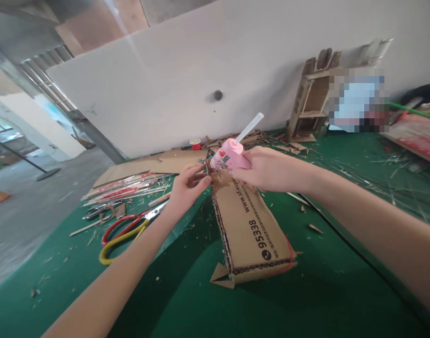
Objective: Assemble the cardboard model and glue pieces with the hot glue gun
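Note:
My right hand [260,166] is wrapped round a pink glue gun [233,152] with a translucent glue stick [250,126] jutting from its back. The gun's nozzle end is at the far end of a long, flat cardboard box [248,225] printed with "95338". My left hand [190,185] is beside the box's far left edge, thumb and fingers apart, the thumb by the edge. Whether its fingertips press on the cardboard is hard to see. Scissors [121,237] with red and yellow handles lie left of the box, partly behind my left forearm.
Thin wooden sticks in plastic wrappers [126,190] and a cardboard sheet [158,162] lie at left. A red tub [195,144] and cardboard scraps line the wall. A cardboard shelf [308,108] stands back right. A black cord [338,227] crosses the green table [172,300] at right.

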Tool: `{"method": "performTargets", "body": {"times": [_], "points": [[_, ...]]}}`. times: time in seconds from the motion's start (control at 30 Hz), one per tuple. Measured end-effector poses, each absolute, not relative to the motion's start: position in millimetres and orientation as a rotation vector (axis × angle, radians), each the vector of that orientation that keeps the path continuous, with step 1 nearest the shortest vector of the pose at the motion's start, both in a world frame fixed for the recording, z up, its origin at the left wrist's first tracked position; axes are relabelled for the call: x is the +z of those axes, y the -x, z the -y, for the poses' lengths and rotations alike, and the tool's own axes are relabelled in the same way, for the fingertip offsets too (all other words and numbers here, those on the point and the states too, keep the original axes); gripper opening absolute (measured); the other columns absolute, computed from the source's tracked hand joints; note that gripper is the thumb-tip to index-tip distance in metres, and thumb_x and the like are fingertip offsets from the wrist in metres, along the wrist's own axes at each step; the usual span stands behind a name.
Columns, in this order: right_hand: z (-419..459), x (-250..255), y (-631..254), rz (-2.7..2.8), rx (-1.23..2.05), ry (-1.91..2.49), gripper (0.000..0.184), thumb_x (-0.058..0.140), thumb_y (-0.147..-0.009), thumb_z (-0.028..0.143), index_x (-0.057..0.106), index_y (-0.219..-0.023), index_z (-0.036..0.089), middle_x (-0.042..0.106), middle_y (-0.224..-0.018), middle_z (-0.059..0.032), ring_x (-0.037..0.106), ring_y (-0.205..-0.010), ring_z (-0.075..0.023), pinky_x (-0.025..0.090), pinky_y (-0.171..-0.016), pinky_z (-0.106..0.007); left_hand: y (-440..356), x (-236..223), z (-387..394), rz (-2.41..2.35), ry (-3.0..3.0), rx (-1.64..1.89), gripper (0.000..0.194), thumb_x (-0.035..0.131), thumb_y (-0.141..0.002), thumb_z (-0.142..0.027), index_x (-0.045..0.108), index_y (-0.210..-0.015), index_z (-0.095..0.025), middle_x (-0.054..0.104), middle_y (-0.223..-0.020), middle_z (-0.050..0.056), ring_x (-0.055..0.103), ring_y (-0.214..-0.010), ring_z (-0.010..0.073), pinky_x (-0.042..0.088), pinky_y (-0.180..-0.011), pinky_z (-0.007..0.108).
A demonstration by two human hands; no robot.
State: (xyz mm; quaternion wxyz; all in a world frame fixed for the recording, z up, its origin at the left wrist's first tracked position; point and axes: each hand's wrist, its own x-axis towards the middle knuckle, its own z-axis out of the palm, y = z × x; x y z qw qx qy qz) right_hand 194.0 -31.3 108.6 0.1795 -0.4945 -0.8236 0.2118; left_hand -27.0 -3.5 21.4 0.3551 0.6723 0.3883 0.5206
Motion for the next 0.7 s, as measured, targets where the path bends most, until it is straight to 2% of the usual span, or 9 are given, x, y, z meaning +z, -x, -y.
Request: {"method": "performTargets", "body": {"times": [0.4,0.57,0.7], "points": [[39,116,-184,2.353,0.426,1.467,0.027,0.045,-0.083,0.035,0.041,-0.062,0.020,0.044,-0.056,-0.0010,0.040,-0.052,-0.0128,0.028,-0.052,-0.027,24,25,5,-1.033,-1.752,1.327,0.037,0.071,-0.075,-0.035,0.068,-0.108,-0.019,0.055,-0.126,0.009,0.065,-0.100,0.0221,0.052,-0.090,0.036],[38,115,-193,2.337,0.507,1.558,0.032,0.042,-0.085,0.040,0.039,-0.060,0.020,0.044,-0.055,-0.0005,0.040,-0.047,-0.0115,0.025,-0.046,-0.027,26,25,5,-1.042,-1.756,1.314,0.039,0.071,-0.075,-0.034,0.066,-0.111,-0.018,0.055,-0.126,0.010,0.065,-0.099,0.0217,0.052,-0.089,0.036],[37,118,-199,2.344,0.485,1.618,0.038,0.042,-0.086,0.043,0.039,-0.056,0.021,0.044,-0.050,-0.0010,0.040,-0.045,-0.0121,0.026,-0.047,-0.028,27,25,5,-1.052,-1.750,1.307,0.040,0.070,-0.075,-0.036,0.066,-0.111,-0.019,0.055,-0.127,0.010,0.064,-0.100,0.0222,0.052,-0.088,0.036]]}}
